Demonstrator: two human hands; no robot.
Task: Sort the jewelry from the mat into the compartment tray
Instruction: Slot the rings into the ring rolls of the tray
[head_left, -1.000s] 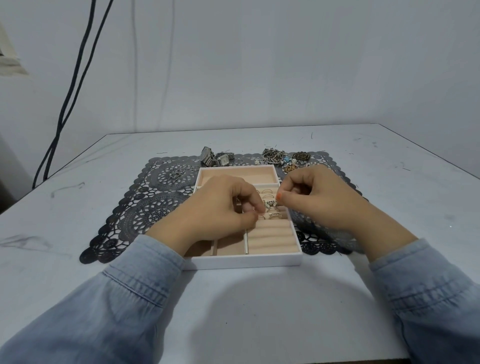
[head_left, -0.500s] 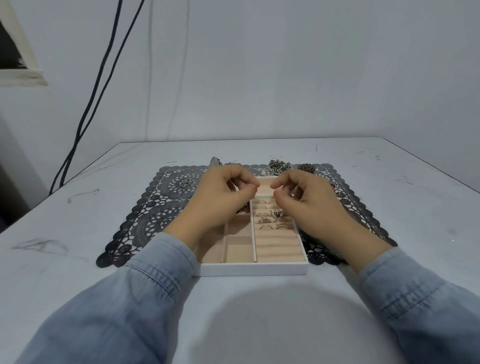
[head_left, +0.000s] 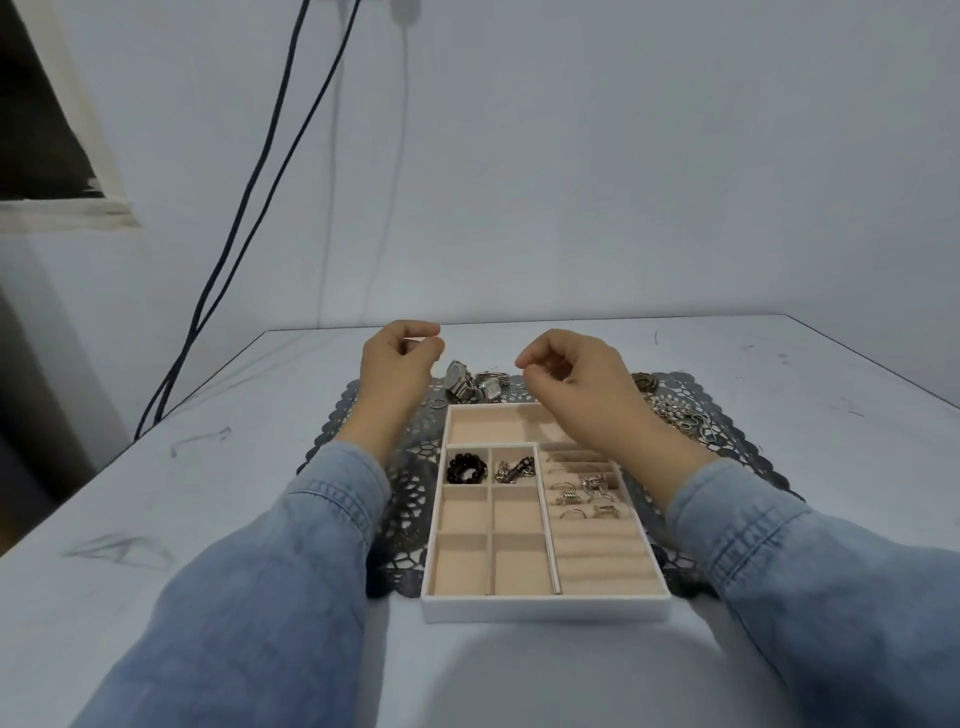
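table: pale and smooth; a piece that fell on it would probably roll or slide away, maybe over the edge.
mat: dark lace with many holes, lying under the tray; thin hooks and chain links could catch in the holes when they were lifted.
tray: stood on the near part of the mat, most of its compartments empty; its near edge hung over the mat, so i think a push from a sleeve could move it.
left hand: was raised over the far left of the mat, fingers curled, thumb against the forefinger; i could not tell if it pinched something.
right hand: was over the far long compartment, fingers curled in the same way; whether it held something was also not visible. if a fine chain was stretched between the hands, it could slip out or make a knot.
watches: lay on the mat just behind the tray, touching each other; to take one could drag the other.
chain pile: lay on the far right of the mat, tangled; pulling one piece would likely bring more.
rings: sat in the slotted rolls on the right; a wrist passing low could knock them out.
hoop: lay on the mat beside the left wrist, small and easy to miss.
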